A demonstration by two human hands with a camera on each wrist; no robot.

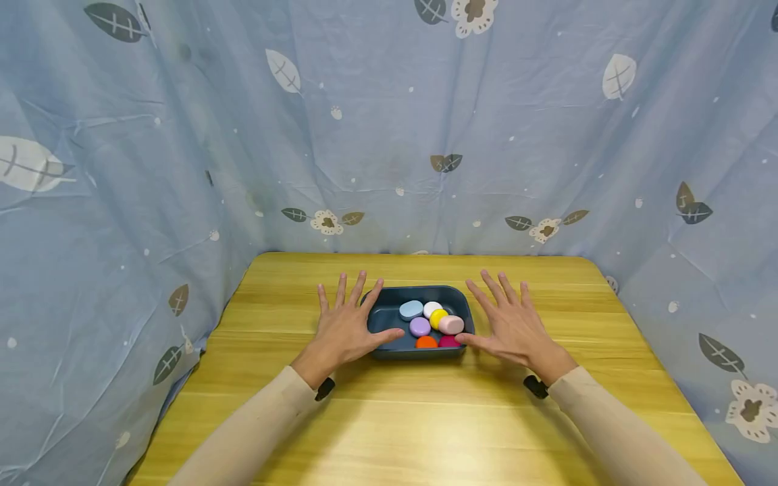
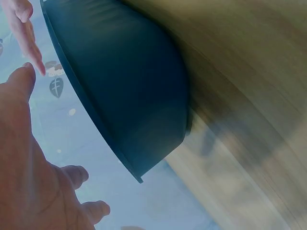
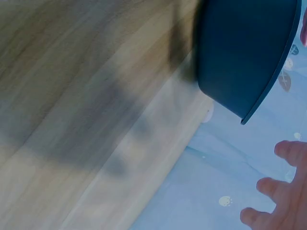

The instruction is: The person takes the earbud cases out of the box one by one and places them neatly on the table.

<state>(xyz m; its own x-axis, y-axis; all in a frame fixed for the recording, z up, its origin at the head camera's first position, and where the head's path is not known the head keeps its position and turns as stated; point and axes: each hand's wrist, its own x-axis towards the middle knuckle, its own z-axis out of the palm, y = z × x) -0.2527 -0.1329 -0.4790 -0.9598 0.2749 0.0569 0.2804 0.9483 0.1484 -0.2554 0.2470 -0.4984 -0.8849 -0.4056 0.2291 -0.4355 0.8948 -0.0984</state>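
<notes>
A dark blue rectangular tray point(image 1: 419, 354) sits on the table between both hands. Inside it, mostly toward the right, lie several smooth rounded pieces: a light blue one point(image 1: 410, 310), a purple one point(image 1: 419, 327), a yellow one point(image 1: 437, 318), a pale pink one point(image 1: 451, 325), plus white, orange and crimson ones. My left hand point(image 1: 346, 331) spreads its fingers over the tray's left end, thumb reaching across the near corner. At the opposite end, my right hand point(image 1: 513, 331) is spread likewise, its thumb tip overlapping the near right corner. Neither hand grips anything. Both wrist views show the tray's outer wall point(image 2: 129, 91) beside spread fingers.
The wooden table point(image 1: 425, 418) extends around the tray on every side. Blue patterned curtains point(image 1: 389, 135) hang behind the table and along its left and right edges. A small black strap piece point(image 1: 325, 389) shows under the left wrist, another point(image 1: 535, 387) under the right.
</notes>
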